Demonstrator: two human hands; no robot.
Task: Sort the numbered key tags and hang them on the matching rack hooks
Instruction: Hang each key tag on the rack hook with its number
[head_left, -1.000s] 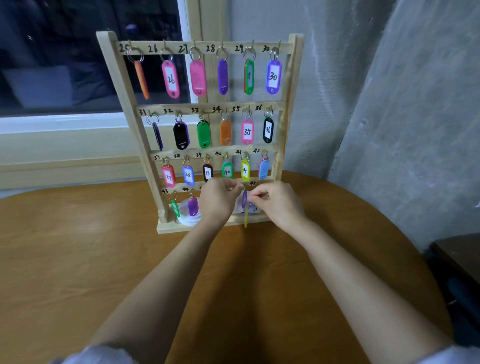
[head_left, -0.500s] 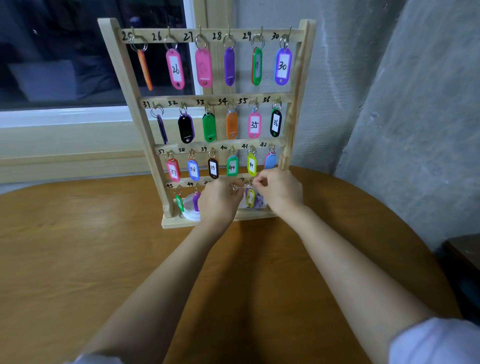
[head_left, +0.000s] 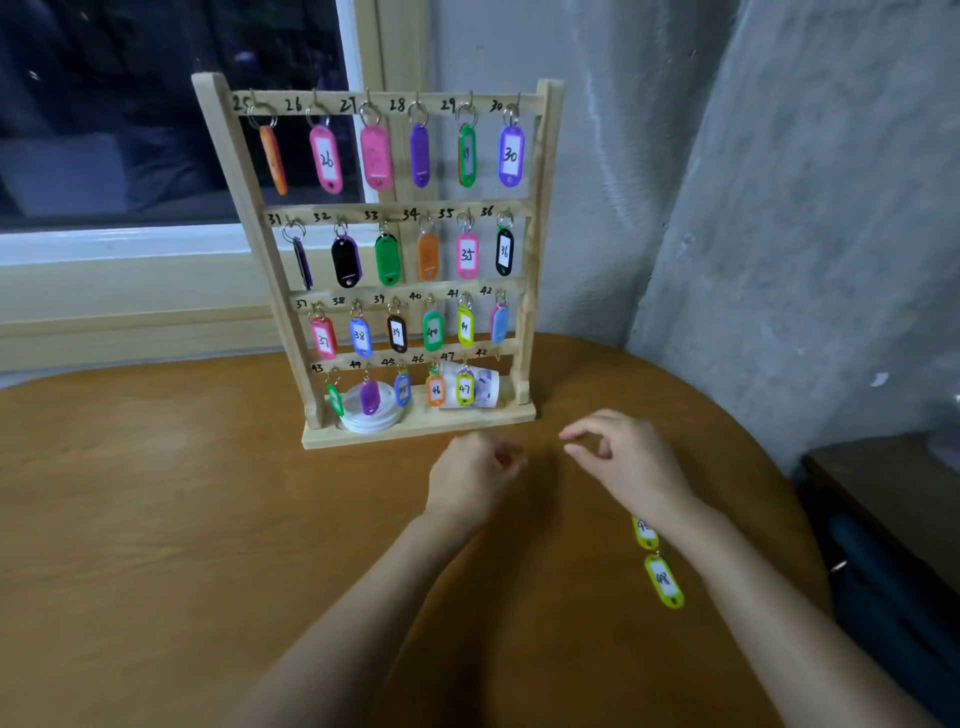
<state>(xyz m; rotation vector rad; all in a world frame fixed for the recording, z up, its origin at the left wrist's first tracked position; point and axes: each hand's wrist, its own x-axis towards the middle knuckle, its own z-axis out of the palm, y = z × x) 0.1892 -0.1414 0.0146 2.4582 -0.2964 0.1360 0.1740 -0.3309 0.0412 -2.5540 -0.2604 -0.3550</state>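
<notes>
Both hands have come back off the rack (head_left: 441, 427) since a moment ago and now hover over the table (head_left: 156, 519) just in front of it, and the yellow-green tag marked 47 (head_left: 465, 388) hangs by its ring in the bottom row under its number. The left hand (head_left: 470, 480) is curled and blurred, so I cannot tell if it holds anything; the right hand (head_left: 623, 462) bends thumb and forefinger toward each other with a gap, nothing between. Under the right wrist lies a yellow-green tag marked 48 (head_left: 664, 579), with a second yellow-green tag (head_left: 645, 535) half hidden above it.
</notes>
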